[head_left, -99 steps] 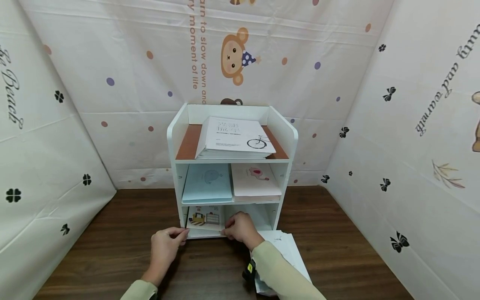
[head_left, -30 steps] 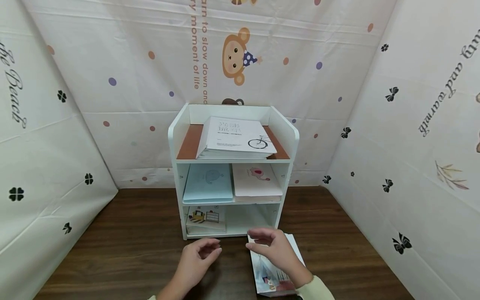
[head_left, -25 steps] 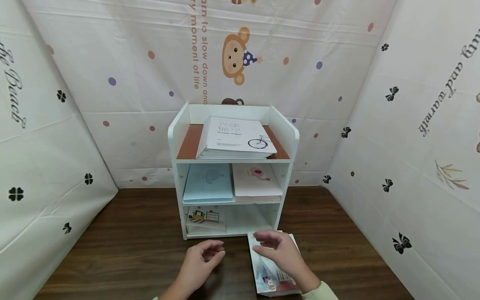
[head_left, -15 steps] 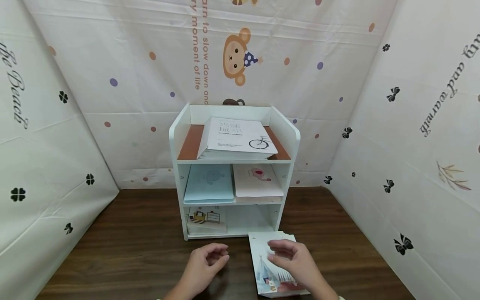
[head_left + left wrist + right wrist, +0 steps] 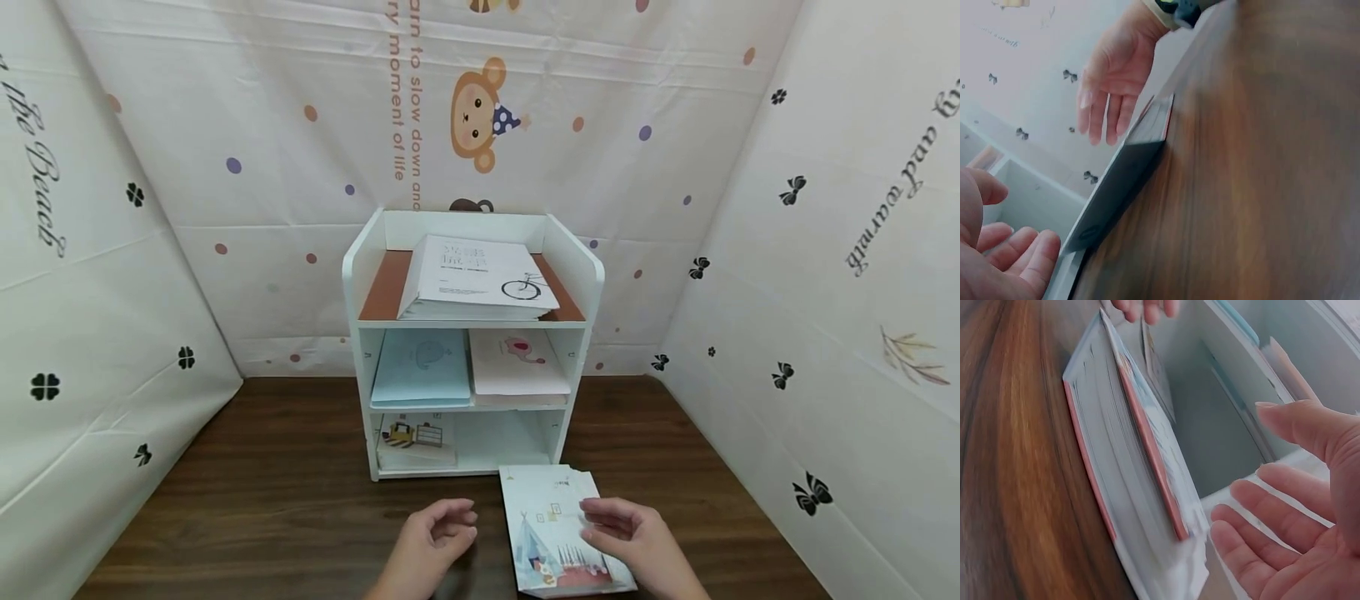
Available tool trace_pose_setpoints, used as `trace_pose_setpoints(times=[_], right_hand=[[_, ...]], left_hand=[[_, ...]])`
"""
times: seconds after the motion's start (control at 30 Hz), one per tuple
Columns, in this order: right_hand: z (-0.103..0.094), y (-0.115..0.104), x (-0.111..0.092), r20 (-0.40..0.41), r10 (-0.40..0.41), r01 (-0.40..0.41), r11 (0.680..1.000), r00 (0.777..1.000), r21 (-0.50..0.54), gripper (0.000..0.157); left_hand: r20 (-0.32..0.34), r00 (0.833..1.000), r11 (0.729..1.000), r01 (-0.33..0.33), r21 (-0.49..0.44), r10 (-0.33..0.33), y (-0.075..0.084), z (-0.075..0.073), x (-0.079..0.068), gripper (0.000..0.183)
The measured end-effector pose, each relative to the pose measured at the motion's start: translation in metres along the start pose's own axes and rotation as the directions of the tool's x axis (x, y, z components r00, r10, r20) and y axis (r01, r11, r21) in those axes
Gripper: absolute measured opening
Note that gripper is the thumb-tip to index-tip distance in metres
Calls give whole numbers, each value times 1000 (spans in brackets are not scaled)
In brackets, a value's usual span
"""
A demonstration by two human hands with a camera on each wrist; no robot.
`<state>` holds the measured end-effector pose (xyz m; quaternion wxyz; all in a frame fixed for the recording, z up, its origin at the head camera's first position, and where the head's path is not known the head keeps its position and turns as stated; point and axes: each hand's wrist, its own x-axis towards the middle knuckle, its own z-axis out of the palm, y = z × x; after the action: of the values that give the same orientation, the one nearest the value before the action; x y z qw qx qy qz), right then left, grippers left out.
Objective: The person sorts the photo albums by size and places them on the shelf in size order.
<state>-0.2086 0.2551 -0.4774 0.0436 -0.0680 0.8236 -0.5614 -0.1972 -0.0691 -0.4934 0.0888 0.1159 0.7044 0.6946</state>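
Note:
A stack of notebooks (image 5: pixel 551 521) with a tent drawing on its top cover lies on the wooden table. Seen from the right wrist, its white page edges (image 5: pixel 1107 444) have red cover edges. Just left of the stack, my left hand (image 5: pixel 435 542) hovers with loosely bent fingers and holds nothing. My right hand (image 5: pixel 633 537) is at the stack's right side, fingers relaxed and slightly spread; whether it touches the covers I cannot tell. Behind them, the white shelf's bottom level (image 5: pixel 498 442) has notebooks with a yellow truck picture (image 5: pixel 416 442) on its left half.
The middle level holds blue notebooks (image 5: pixel 422 367) on the left and pale pink ones (image 5: pixel 517 362) on the right. On top lies a thick white stack with a bicycle picture (image 5: pixel 480 279). Printed cloth (image 5: pixel 277 167) hangs behind and on both sides. Brown table (image 5: pixel 247 508) surrounds the shelf.
Both hands have left the truck-picture notebooks on the bottom level and come back toward the front. They have since drifted right, and the right hand has uncovered more of the tent cover.

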Motion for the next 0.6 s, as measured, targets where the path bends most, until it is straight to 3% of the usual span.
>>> trace_pose_setpoints(times=[0.13,0.3,0.6], right_hand=[[-7,8,-3,-41,37,-38,999,998,-30,45],[-13,12,-6,-96,93,-101,992,991,-76,47],[-17,15,-8,-200,178,-219,953,963,-208,53]], left_hand=[[29,997,994,71,-83,-69,-4,9,1,45],[51,995,980,97,-173,-89,-10,21,5,48],[99,975,930,221,-294,-200,-12,39,14,56]])
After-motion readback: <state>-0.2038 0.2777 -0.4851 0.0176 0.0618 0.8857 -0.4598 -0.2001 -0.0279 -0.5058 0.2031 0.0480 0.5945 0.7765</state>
